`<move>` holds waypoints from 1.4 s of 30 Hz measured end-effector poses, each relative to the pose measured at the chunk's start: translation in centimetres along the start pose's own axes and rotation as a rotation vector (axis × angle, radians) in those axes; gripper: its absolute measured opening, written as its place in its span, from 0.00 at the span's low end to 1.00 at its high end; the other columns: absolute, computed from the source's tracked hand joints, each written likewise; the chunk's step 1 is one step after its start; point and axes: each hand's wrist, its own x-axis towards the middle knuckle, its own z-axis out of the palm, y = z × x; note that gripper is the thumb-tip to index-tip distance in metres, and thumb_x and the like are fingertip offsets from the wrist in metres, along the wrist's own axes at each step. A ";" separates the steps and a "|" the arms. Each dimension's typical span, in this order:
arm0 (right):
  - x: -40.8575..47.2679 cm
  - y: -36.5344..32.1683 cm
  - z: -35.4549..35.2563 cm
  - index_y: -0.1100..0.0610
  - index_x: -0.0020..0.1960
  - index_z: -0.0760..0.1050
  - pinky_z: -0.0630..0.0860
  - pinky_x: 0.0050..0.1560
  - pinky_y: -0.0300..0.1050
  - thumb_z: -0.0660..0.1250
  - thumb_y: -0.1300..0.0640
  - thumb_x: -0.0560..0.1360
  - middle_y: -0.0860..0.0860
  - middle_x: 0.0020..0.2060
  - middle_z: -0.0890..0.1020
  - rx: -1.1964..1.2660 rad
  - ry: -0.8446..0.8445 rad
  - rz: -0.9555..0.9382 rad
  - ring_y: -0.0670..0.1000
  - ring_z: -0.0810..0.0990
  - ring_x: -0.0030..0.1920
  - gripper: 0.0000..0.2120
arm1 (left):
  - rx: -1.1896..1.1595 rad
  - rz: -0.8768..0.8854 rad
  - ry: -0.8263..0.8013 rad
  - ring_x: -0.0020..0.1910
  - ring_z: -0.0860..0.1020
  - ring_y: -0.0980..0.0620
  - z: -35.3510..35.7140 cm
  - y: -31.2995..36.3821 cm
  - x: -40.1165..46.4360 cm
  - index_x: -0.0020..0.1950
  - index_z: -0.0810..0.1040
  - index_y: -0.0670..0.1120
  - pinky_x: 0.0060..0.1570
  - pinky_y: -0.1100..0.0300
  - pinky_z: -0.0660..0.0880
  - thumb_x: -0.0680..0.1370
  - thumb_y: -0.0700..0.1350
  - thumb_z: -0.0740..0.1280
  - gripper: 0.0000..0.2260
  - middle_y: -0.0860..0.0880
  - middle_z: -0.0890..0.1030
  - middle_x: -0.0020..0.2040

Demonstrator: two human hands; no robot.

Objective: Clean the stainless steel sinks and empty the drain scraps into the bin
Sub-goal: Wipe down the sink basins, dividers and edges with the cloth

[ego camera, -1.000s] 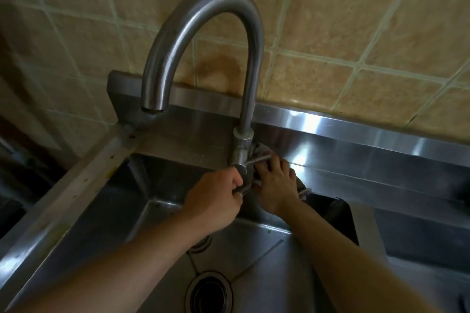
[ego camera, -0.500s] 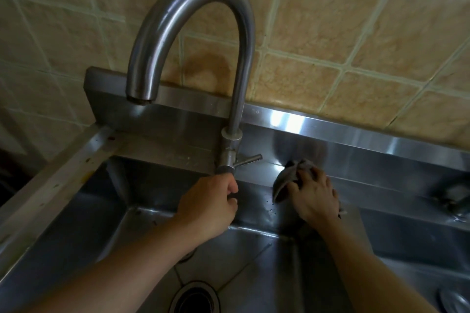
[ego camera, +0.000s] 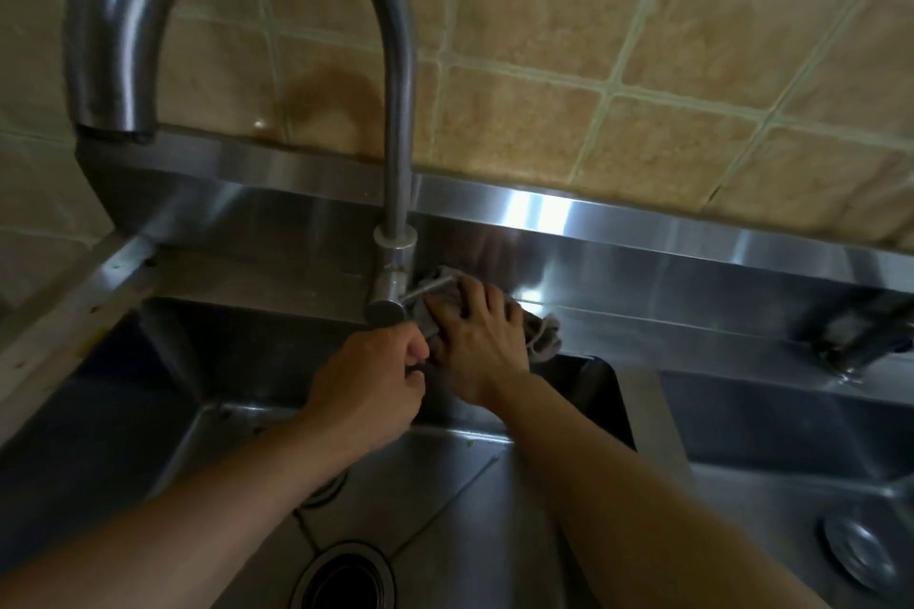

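A tall curved steel faucet [ego camera: 395, 114] rises from the back ledge of the left sink [ego camera: 148, 410]. My left hand [ego camera: 366, 391] is curled just below the faucet's base; what it holds is hidden. My right hand [ego camera: 475, 341] presses a grey cloth [ego camera: 541, 334] against the ledge right beside the faucet lever [ego camera: 428, 288], fingers spread over the cloth. The left sink's open drain [ego camera: 341, 579] lies at the bottom of the frame. The right sink [ego camera: 791, 485] has a metal drain strainer [ego camera: 860, 554].
A beige tiled wall [ego camera: 593, 64] stands behind the steel backsplash [ego camera: 643, 232]. A steel divider [ego camera: 658, 420] separates the two basins. A second faucet base [ego camera: 850, 346] sits at the right on the ledge.
My right hand has moved the cloth left, back against the faucet base and lever. My left hand stays under the faucet base. The camera has come closer.
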 end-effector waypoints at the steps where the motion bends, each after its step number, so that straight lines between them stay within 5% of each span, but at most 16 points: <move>1: -0.1 0.7 -0.1 0.42 0.73 0.60 0.55 0.70 0.59 0.54 0.41 0.78 0.52 0.73 0.55 0.027 0.008 0.004 0.58 0.55 0.72 0.23 | 0.002 -0.001 -0.007 0.52 0.76 0.54 0.7 0.7 0.3 0.53 0.74 0.54 0.55 0.55 0.75 0.77 0.43 0.66 0.08 0.55 0.77 0.51; 6: -1.9 5.0 -0.9 0.40 0.68 0.69 0.57 0.69 0.55 0.51 0.39 0.79 0.48 0.70 0.63 0.149 0.063 0.181 0.54 0.61 0.70 0.20 | 0.092 0.022 -0.031 0.59 0.75 0.50 3.1 2.6 1.6 0.62 0.71 0.50 0.60 0.54 0.73 0.77 0.40 0.64 0.14 0.50 0.76 0.61; 10: -4.8 11.5 -1.9 0.41 0.65 0.72 0.58 0.69 0.55 0.54 0.40 0.78 0.47 0.70 0.64 0.177 0.030 0.352 0.54 0.65 0.69 0.18 | 0.273 0.041 -0.053 0.70 0.66 0.48 4.4 2.9 3.0 0.74 0.60 0.47 0.66 0.57 0.64 0.78 0.39 0.64 0.26 0.47 0.66 0.72; 15: -7.0 17.5 -3.2 0.44 0.67 0.70 0.55 0.71 0.62 0.55 0.40 0.78 0.50 0.70 0.62 0.277 0.034 0.616 0.57 0.65 0.69 0.20 | 0.434 -0.013 -0.006 0.67 0.70 0.48 5.1 2.7 3.9 0.69 0.66 0.49 0.62 0.55 0.70 0.75 0.39 0.67 0.24 0.48 0.70 0.69; 19: -6.4 16.0 -3.0 0.48 0.68 0.69 0.54 0.70 0.66 0.55 0.43 0.79 0.53 0.72 0.61 0.309 0.029 0.774 0.60 0.61 0.70 0.20 | 0.459 -0.030 0.006 0.63 0.73 0.48 5.5 2.8 4.1 0.68 0.67 0.50 0.58 0.56 0.72 0.74 0.39 0.67 0.24 0.48 0.72 0.66; 25: -4.5 8.1 -1.3 0.47 0.67 0.67 0.52 0.71 0.63 0.58 0.46 0.78 0.53 0.71 0.61 0.230 0.083 0.436 0.57 0.57 0.72 0.19 | 0.522 -0.026 0.004 0.56 0.77 0.47 5.5 3.3 4.4 0.61 0.71 0.50 0.50 0.56 0.75 0.73 0.41 0.67 0.17 0.48 0.77 0.59; 30: -5.8 12.6 -1.0 0.48 0.69 0.67 0.54 0.72 0.55 0.59 0.48 0.78 0.50 0.72 0.61 0.276 0.069 0.276 0.56 0.59 0.73 0.19 | 0.621 -0.041 0.041 0.55 0.77 0.49 6.1 4.2 4.0 0.62 0.70 0.50 0.46 0.59 0.72 0.75 0.41 0.66 0.17 0.48 0.76 0.59; 36: -7.8 19.2 -0.7 0.56 0.60 0.75 0.62 0.68 0.53 0.63 0.57 0.76 0.55 0.68 0.68 0.338 0.253 0.575 0.59 0.67 0.67 0.13 | 0.613 -0.045 0.018 0.56 0.77 0.50 6.1 4.9 4.1 0.61 0.70 0.50 0.48 0.59 0.73 0.75 0.42 0.65 0.15 0.49 0.77 0.59; 38: -7.4 19.3 -1.4 0.59 0.57 0.77 0.66 0.63 0.45 0.62 0.63 0.76 0.57 0.63 0.72 0.470 0.355 0.664 0.58 0.71 0.61 0.12 | 0.566 -0.045 -0.007 0.57 0.76 0.50 5.9 4.8 4.4 0.61 0.70 0.51 0.49 0.59 0.72 0.75 0.42 0.64 0.15 0.49 0.76 0.59; 42: -7.8 18.6 -4.8 0.66 0.53 0.77 0.63 0.53 0.26 0.60 0.72 0.74 0.55 0.53 0.73 0.697 0.842 0.748 0.51 0.73 0.51 0.11 | 0.498 -0.013 -0.083 0.69 0.68 0.49 5.5 3.8 4.7 0.72 0.63 0.50 0.63 0.56 0.70 0.76 0.41 0.63 0.25 0.49 0.67 0.72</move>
